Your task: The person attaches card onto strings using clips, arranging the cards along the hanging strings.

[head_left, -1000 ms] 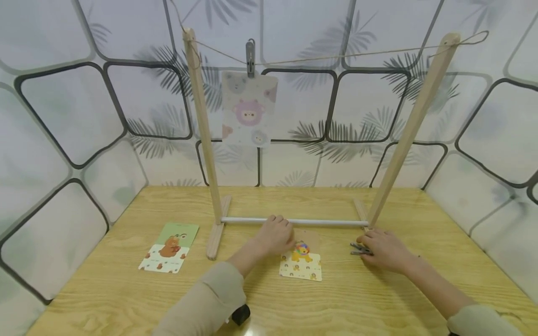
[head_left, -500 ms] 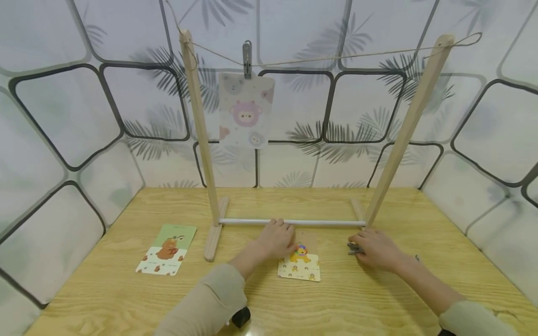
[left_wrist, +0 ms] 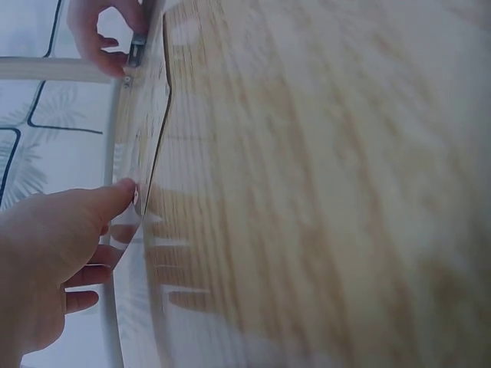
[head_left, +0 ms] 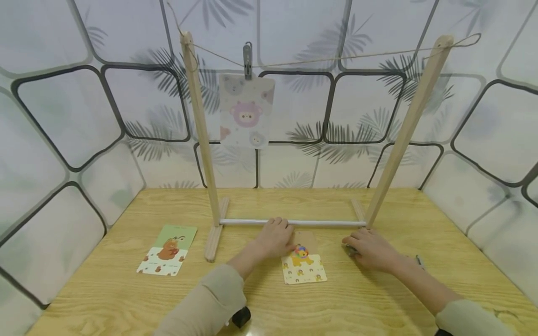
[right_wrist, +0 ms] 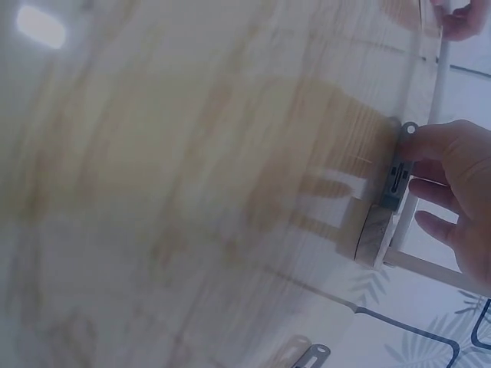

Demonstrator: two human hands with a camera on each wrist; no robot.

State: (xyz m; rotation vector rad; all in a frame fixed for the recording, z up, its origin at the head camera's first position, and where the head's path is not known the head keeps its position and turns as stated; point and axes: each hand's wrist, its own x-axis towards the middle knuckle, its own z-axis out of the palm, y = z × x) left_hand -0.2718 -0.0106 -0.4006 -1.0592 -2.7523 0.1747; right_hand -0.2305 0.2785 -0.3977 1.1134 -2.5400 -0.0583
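My left hand (head_left: 275, 239) pinches the upper left part of a card with a lion picture (head_left: 304, 269). In the left wrist view its thumb lies on the card, seen nearly edge-on and slightly off the table, with fingertips at the underside. My right hand (head_left: 374, 249) holds a grey clothespin (right_wrist: 399, 167) between thumb and fingers, just above the table by the rack's right foot; the head view shows only its tip. Behind them, a pink-animal card (head_left: 246, 112) hangs from a string (head_left: 319, 59) by another grey clothespin (head_left: 247, 60).
A green and white bear card (head_left: 167, 250) lies at the left. The wooden rack has a left post (head_left: 199, 130), a right post (head_left: 409, 130) and a white crossbar (head_left: 328, 223) low between them. Another clothespin (head_left: 419, 261) lies beyond the right wrist.
The lion card has turned slightly, its near edge shifting right and nearer. My right hand has moved a little left with the clothespin, which is now mostly hidden in the head view.
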